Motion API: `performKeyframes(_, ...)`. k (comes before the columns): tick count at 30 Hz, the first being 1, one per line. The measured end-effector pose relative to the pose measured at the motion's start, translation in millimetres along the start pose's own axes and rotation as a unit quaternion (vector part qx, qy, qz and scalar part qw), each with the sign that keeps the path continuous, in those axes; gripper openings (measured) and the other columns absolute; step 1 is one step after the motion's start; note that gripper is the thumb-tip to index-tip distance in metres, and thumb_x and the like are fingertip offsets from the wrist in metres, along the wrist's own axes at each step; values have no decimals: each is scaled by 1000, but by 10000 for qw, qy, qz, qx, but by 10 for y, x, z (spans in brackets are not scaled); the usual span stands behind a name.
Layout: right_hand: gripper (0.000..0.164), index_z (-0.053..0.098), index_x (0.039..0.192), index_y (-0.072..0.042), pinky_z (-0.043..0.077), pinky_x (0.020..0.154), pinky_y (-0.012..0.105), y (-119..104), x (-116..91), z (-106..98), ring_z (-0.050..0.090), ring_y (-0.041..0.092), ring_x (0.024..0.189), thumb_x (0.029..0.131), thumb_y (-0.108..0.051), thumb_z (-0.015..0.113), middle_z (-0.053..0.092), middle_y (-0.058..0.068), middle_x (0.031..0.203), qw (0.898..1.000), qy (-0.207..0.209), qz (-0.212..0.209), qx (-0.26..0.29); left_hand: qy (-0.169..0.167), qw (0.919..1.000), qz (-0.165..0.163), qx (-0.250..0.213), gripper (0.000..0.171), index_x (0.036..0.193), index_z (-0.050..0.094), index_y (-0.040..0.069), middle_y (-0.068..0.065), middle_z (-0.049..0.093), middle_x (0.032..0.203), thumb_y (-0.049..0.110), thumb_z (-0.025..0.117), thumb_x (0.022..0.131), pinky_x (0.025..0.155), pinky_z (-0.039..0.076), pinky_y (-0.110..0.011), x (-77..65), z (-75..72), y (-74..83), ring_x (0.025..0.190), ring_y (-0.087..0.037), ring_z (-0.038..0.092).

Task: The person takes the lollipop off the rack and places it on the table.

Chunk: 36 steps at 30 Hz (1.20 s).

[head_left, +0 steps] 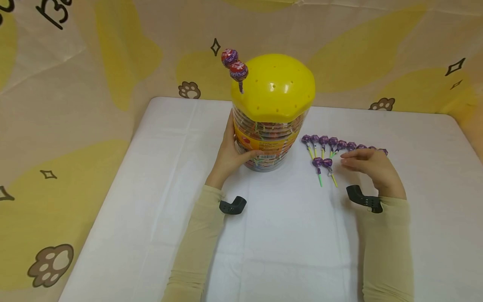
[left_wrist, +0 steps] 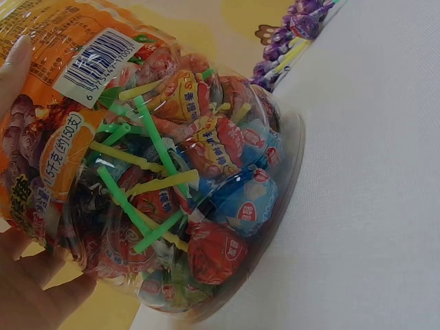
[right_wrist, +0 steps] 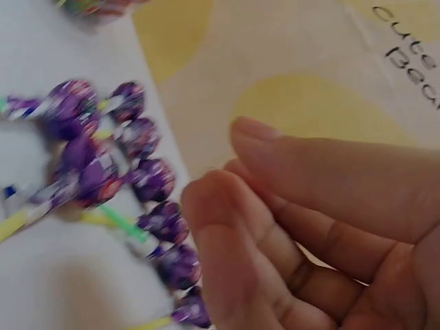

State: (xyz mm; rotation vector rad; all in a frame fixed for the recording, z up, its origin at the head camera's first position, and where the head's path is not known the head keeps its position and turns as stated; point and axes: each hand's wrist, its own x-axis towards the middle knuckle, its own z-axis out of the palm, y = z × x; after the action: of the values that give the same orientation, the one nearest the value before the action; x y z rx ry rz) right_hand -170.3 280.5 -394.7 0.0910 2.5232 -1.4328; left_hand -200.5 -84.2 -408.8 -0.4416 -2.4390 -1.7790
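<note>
My left hand [head_left: 228,157] grips the side of a clear plastic jar [head_left: 266,144], thumb across its orange label. Wrapped lollipops [left_wrist: 227,199] with green and yellow sticks fill the jar in the left wrist view. Two red-and-purple lollipops [head_left: 239,71] stand in the left edge of its yellow lid [head_left: 279,96]. Just right of the jar, purple-wrapped lollipops [head_left: 323,140] lie in a row, with two more lollipops [head_left: 318,162] in front. Over the row's right part hovers my right hand [head_left: 379,170], fingers loosely bent, holding nothing; thumb and fingertips are close together in the right wrist view.
A white cloth [head_left: 294,243] covers the table. Behind and to the left hangs a yellow-and-cream backdrop [head_left: 339,50] with paw prints. Small holes dot the yellow lid. Each wrist carries a black bracket [head_left: 232,205].
</note>
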Motion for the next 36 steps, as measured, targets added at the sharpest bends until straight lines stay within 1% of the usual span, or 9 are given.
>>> performKeyframes(3,25,70,107,-2,48,87,26,-87,-49,-11,64,7,83,88,-19,68,68,-14,83,9971,468,-202,570,-17,10000,19,-2,115,152,-3,24,-1,16,155,17,81,75,114,21,-40,0,-2,6,140,-17,22)
performKeyframes(5,16,73,101,-6,49,75,17,-153,-71,4,64,9,82,87,-13,69,70,-12,82,9901,764,-440,1089,-13,10000,35,26,115,152,-3,24,-1,16,155,17,81,75,114,21,-40,-2,-2,6,140,-18,21)
performKeyframes(7,13,74,98,-8,49,73,15,-235,-85,24,63,8,81,85,-9,70,70,-10,83,9822,941,-651,1492,-10,10000,48,45,115,152,-3,23,-2,16,155,16,81,75,114,22,-40,-1,-4,4,140,-18,21)
performKeyframes(10,15,74,97,-5,50,74,15,-396,-110,71,64,10,80,82,-5,73,71,-6,85,9676,1138,-906,2065,-4,10000,28,42,114,152,-3,22,-2,16,155,16,81,76,114,22,-41,-2,-9,6,140,-19,22)
performKeyframes(14,21,72,99,1,52,75,16,-654,-151,151,65,14,80,80,-4,75,71,1,85,9503,1283,-1263,2538,-3,10000,-18,25,114,153,-3,23,-1,15,156,17,81,76,114,23,-41,-5,-15,16,139,-18,22)
performKeyframes(19,27,68,102,9,55,75,20,-998,-193,251,66,20,80,79,-3,75,69,9,86,9333,1299,-1837,2799,-26,10000,-32,44,114,152,-3,24,0,15,156,18,81,75,114,23,-41,-3,-16,22,140,-18,22)
performKeyframes(23,29,68,102,10,55,76,22,-1263,-229,306,65,25,81,79,-4,76,68,13,89,9252,1328,-2206,2787,-38,10000,-68,36,115,152,-4,24,-1,15,156,18,81,75,114,23,-42,-8,-10,24,140,-18,22)
performKeyframes(29,31,69,101,9,54,79,24,-1591,-262,370,64,29,84,76,-6,78,69,15,91,9216,1227,-2420,2776,-21,10000,-87,34,115,152,-3,25,0,15,156,19,81,75,114,22,-43,-13,-10,29,140,-19,22)
performKeyframes(36,28,70,99,6,53,84,25,-1874,-252,504,62,29,90,76,-5,78,68,15,95,9217,980,-2604,2702,-28,9999,-148,33,113,152,-3,25,0,16,156,21,80,76,113,23,-44,-5,-10,27,140,-18,22)
